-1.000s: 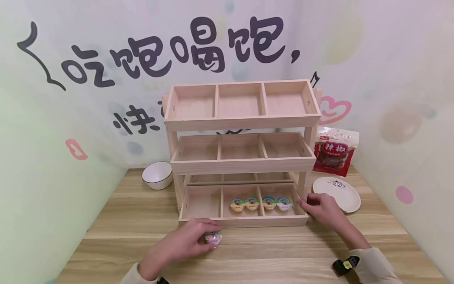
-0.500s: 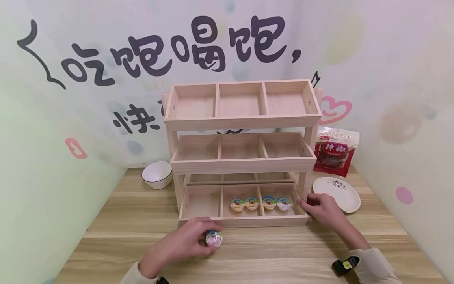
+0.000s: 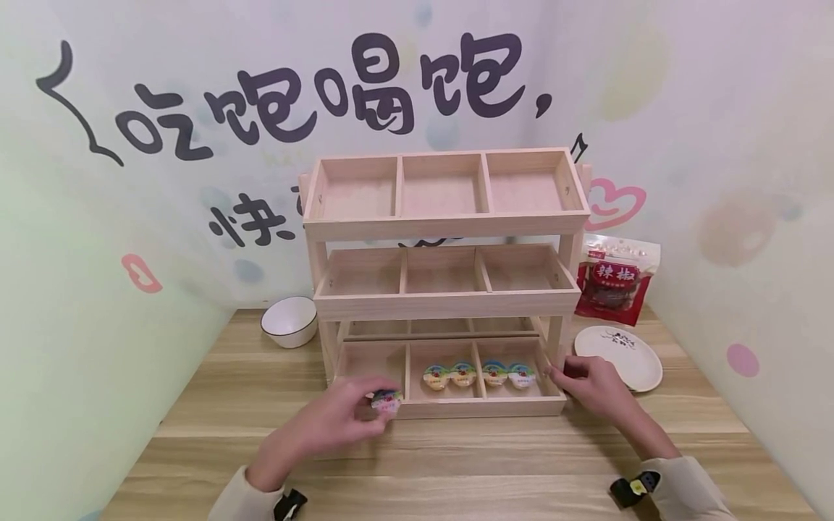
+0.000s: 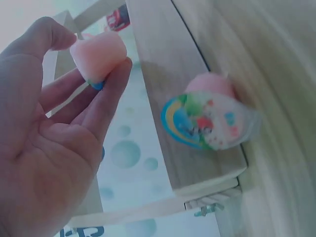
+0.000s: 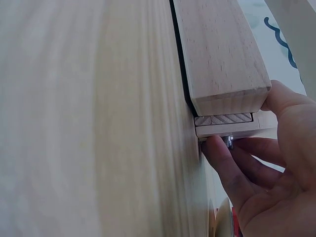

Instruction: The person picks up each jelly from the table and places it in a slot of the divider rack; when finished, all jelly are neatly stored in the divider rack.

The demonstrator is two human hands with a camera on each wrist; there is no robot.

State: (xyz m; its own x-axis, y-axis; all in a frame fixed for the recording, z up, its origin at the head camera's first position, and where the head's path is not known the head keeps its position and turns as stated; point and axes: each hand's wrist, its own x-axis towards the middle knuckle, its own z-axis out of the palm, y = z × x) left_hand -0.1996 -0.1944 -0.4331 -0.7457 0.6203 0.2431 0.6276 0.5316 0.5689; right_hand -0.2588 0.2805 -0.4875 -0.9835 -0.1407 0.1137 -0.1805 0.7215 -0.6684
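Observation:
My left hand point(image 3: 332, 416) pinches a pink jelly cup point(image 4: 101, 54) between thumb and fingers, at the front edge of the bottom tray's left compartment. Another pink jelly cup point(image 4: 210, 121) with a printed lid shows beside the tray's front board in the left wrist view; my hand hides it in the head view. At the right end of the three-tier wooden rack point(image 3: 449, 305), my right hand point(image 3: 596, 383) grips the bottom tray's front corner, thumb on one side and fingers on the other. Two jelly cups point(image 3: 449, 375) lie in the bottom tray's middle compartment and two jelly cups point(image 3: 509, 373) in its right one.
A white bowl point(image 3: 289, 321) stands left of the rack on the wooden table point(image 3: 495, 463). To the right are an oval white plate point(image 3: 619, 356) and a red snack bag point(image 3: 615, 281) leaning at the back. Walls enclose the table at the back and sides.
My left hand has carried the jelly cup from in front of the rack up to the bottom tray's front edge. My right hand keeps its hold on the tray's corner.

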